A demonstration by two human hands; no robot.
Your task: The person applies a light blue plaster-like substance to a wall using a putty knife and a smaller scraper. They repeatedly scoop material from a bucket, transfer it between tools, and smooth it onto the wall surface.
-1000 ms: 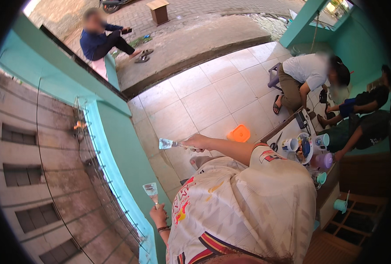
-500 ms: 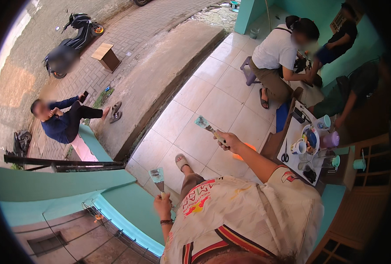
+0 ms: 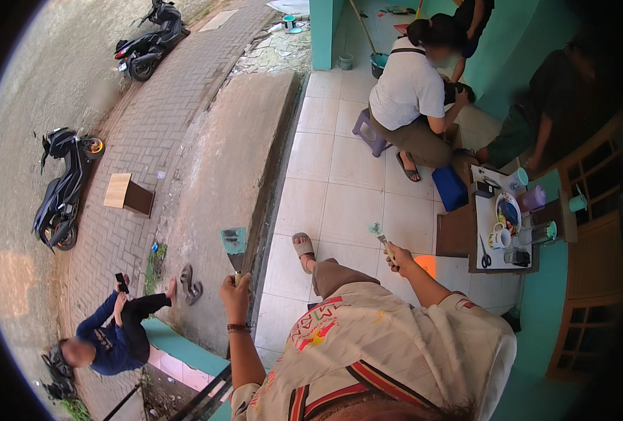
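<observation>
My left hand point(image 3: 235, 298) is closed around the handle of a putty knife point(image 3: 233, 242). Its wide blade points away from me and is smeared with turquoise paint or filler. On the right, my right hand point(image 3: 398, 259) grips a second putty knife point(image 3: 378, 234) by its pale handle. That blade also carries turquoise smears and is turned partly edge-on. Both tools are held up in the air, apart from each other and touching nothing else. Below them lie the white floor tiles point(image 3: 304, 200) and the concrete ledge point(image 3: 213, 168). An orange round object point(image 3: 426, 265) shows beside my right forearm.
A person in a white shirt point(image 3: 410, 88) sits on a purple stool point(image 3: 370, 133) ahead. A table point(image 3: 476, 256) at right holds scissors, cups and a bowl. Another person point(image 3: 115, 337) sits on a low wall point(image 3: 185, 344) at left. Motorbikes point(image 3: 66, 189) and a wooden box point(image 3: 129, 194) stand outside.
My view has swung round, so the street and table sit differently. Both hands still hold their putty knives; the left one is raised further forward. The person in white has bent their arms upward.
</observation>
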